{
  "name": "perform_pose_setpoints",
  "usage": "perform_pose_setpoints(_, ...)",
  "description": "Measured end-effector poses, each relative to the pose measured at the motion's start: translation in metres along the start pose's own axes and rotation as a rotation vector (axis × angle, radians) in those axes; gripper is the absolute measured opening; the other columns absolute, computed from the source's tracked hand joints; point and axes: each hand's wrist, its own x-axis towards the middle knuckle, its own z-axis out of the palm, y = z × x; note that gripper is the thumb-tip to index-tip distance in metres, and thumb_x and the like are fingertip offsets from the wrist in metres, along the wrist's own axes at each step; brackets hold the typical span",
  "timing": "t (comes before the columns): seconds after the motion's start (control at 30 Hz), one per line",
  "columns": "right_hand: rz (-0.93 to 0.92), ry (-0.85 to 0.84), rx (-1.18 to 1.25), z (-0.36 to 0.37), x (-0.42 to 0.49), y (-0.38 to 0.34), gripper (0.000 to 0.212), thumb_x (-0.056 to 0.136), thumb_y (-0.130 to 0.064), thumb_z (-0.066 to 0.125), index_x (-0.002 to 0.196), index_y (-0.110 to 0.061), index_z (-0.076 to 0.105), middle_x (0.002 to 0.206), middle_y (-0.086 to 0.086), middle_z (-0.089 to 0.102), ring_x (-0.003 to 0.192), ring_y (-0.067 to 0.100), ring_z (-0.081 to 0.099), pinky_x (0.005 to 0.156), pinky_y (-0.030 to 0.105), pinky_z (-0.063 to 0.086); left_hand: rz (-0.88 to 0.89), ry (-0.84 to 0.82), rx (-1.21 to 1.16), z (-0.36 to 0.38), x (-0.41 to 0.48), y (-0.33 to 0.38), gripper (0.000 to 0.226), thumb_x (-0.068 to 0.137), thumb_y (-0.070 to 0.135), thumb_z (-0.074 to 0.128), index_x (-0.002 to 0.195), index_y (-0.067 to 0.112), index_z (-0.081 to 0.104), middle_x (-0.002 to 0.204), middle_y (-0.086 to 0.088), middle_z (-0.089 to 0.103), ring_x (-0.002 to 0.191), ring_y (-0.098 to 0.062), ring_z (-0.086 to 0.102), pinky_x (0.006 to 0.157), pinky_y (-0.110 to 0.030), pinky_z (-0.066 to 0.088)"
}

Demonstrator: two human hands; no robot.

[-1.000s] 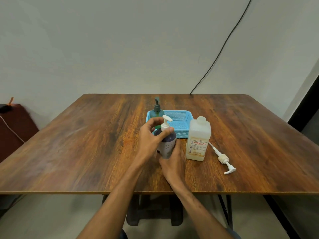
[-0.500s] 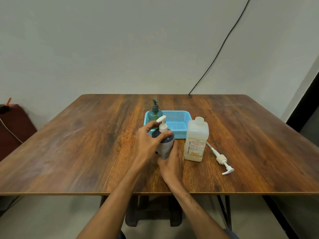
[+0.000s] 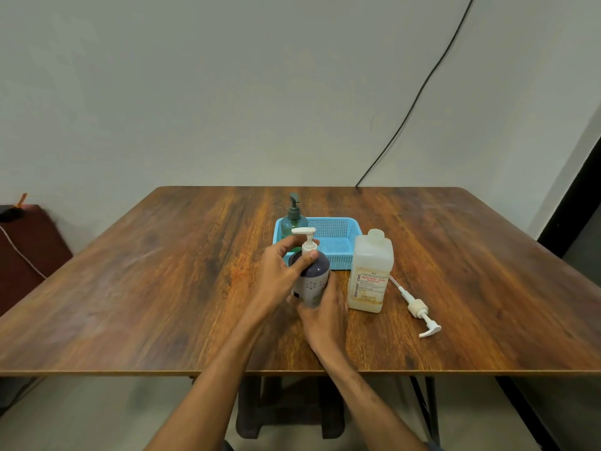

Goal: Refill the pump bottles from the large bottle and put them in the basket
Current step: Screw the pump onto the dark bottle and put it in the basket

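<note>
A dark purple pump bottle (image 3: 313, 278) with a white pump head stands on the wooden table (image 3: 162, 288) in front of the blue basket (image 3: 338, 236). My left hand (image 3: 281, 271) grips its white collar at the neck, thumb and fingers curled round it. My right hand (image 3: 325, 315) holds the bottle's lower body from the near side. A green pump bottle (image 3: 293, 221) stands in the basket's left end. The large translucent bottle (image 3: 370, 275), with no cap on it, stands just right of the purple one.
A loose white pump (image 3: 418, 310) with its tube lies on the table right of the large bottle. A black cable (image 3: 419, 92) runs down the wall behind the table. A dark red seat (image 3: 29, 252) sits at the left.
My left hand has shifted round the pump collar and the pump head now points left instead of right. The bottle and my right hand have stayed in place.
</note>
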Motion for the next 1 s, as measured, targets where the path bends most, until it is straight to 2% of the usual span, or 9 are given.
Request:
perform_pose_setpoints(0.13, -0.016, 0.0, 0.023, -0.001, 0.0, -0.001, 0.085, 0.065, -0.061, 0.069, 0.139, -0.032, 0.039, 0.13, -0.006, 0.057, 0.118, 0.014, 0.055, 0.099, 0.046, 0.051, 0.007, 0.18, 0.029, 0.008, -0.005, -0.001, 0.031, 0.082, 0.016, 0.084, 0.111, 0.011, 0.076, 0.107, 0.004, 0.076, 0.102, -0.005, 0.071, 0.084, -0.019, 0.056)
perform_pose_setpoints(0.2, -0.017, 0.002, 0.025, -0.002, -0.001, -0.002, 0.084, 0.065, -0.06, 0.071, 0.138, -0.032, 0.039, 0.13, -0.007, 0.056, 0.117, 0.013, 0.055, 0.098, 0.045, 0.051, -0.007, 0.159, 0.022, 0.008, -0.003, 0.0, 0.027, 0.083, 0.014, 0.082, 0.109, 0.011, 0.077, 0.105, 0.005, 0.076, 0.1, -0.003, 0.071, 0.082, -0.021, 0.058)
perform_pose_setpoints(0.3, -0.003, 0.001, 0.035, 0.0, -0.001, -0.002, 0.088, 0.062, -0.067, 0.066, 0.139, -0.036, 0.035, 0.132, -0.009, 0.055, 0.12, 0.013, 0.054, 0.098, 0.046, 0.052, -0.048, 0.081, 0.002, 0.003, 0.001, -0.001, 0.027, 0.085, 0.013, 0.08, 0.112, 0.011, 0.076, 0.107, 0.006, 0.077, 0.102, -0.005, 0.071, 0.087, -0.033, 0.061)
perform_pose_setpoints(0.37, -0.004, -0.001, 0.035, 0.0, -0.001, -0.001, 0.085, 0.067, -0.057, 0.075, 0.14, -0.036, 0.036, 0.132, -0.009, 0.054, 0.12, 0.013, 0.053, 0.099, 0.046, 0.052, -0.044, 0.053, -0.002, 0.0, 0.0, -0.004, 0.03, 0.087, 0.015, 0.078, 0.117, 0.012, 0.074, 0.113, 0.005, 0.076, 0.107, -0.007, 0.07, 0.094, -0.038, 0.059)
perform_pose_setpoints(0.5, -0.009, -0.012, 0.051, -0.004, 0.0, 0.0, 0.075, 0.078, -0.035, 0.078, 0.142, -0.033, 0.037, 0.138, -0.007, 0.054, 0.127, 0.015, 0.051, 0.104, 0.047, 0.049, -0.097, -0.05, -0.04, 0.002, -0.02, -0.013, 0.069, 0.076, 0.025, 0.087, 0.137, 0.028, 0.055, 0.13, 0.017, 0.062, 0.118, 0.002, 0.061, 0.093, -0.019, 0.054)
perform_pose_setpoints(0.57, -0.01, -0.037, 0.057, -0.007, 0.0, 0.002, 0.075, 0.08, -0.026, 0.078, 0.142, -0.034, 0.037, 0.141, -0.009, 0.052, 0.131, 0.013, 0.049, 0.108, 0.046, 0.047, -0.131, -0.06, -0.045, 0.002, -0.028, -0.021, 0.089, 0.067, 0.032, 0.093, 0.144, 0.029, 0.047, 0.135, 0.015, 0.059, 0.122, 0.0, 0.06, 0.095, -0.021, 0.053)
perform_pose_setpoints(0.77, 0.021, -0.149, 0.081, -0.028, -0.008, 0.011, 0.098, 0.07, -0.032, 0.088, 0.15, -0.035, 0.031, 0.15, -0.011, 0.046, 0.14, 0.013, 0.042, 0.114, 0.046, 0.041, -0.055, -0.028, 0.141, -0.003, -0.024, -0.025, 0.077, 0.062, 0.029, 0.096, 0.123, 0.046, 0.052, 0.122, 0.024, 0.062, 0.113, 0.008, 0.061, 0.096, -0.025, 0.054)
perform_pose_setpoints(0.9, -0.006, -0.132, 0.034, -0.044, -0.019, 0.016, 0.088, 0.076, -0.032, 0.086, 0.149, -0.03, 0.037, 0.152, -0.007, 0.044, 0.141, 0.014, 0.039, 0.115, 0.047, 0.039, -0.008, 0.026, 0.129, 0.002, -0.013, -0.013, 0.078, 0.052, 0.048, 0.092, 0.12, 0.045, 0.053, 0.119, 0.022, 0.064, 0.11, 0.0, 0.064, 0.086, -0.016, 0.054)
perform_pose_setpoints(1.0, -0.029, -0.155, 0.018, -0.052, -0.022, 0.016, 0.076, 0.08, -0.034, 0.083, 0.144, -0.033, 0.044, 0.148, -0.011, 0.045, 0.137, 0.013, 0.042, 0.113, 0.046, 0.042, 0.044, 0.058, 0.15, 0.005, 0.007, -0.001, 0.08, 0.06, 0.031, 0.097, 0.129, 0.029, 0.056, 0.126, 0.009, 0.065, 0.114, -0.011, 0.064, 0.089, -0.023, 0.055)
